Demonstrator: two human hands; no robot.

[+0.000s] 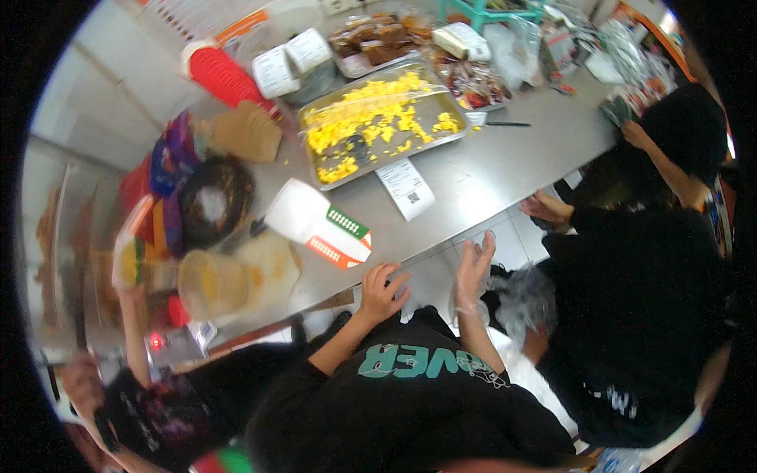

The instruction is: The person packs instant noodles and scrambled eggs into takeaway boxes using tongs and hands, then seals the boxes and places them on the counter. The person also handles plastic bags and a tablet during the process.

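Note:
My left hand (pixel 381 294) is bare and holds nothing, its fingers apart at the front edge of the steel table (pixel 514 154). My right hand (pixel 473 269), in a clear plastic glove, is raised off the edge with fingers apart and nothing in it. Closest to my left hand lies a white paper food packet (pixel 298 210) with green and orange bands. Behind it, a metal tray (pixel 414 151) holds crumbled yellow food (pixel 378 109), with a small dark round object (pixel 355 146) among it. A printed paper slip (pixel 406 188) sticks out from beneath the tray's front.
At left stand a black round pan (pixel 216 201) and a cloudy plastic tub (pixel 213 287). Packed brown food (pixel 378 44) and a red cup stack (pixel 225 74) line the back. Co-workers stand on both sides; a co-worker's hand (pixel 547 207) is near the edge.

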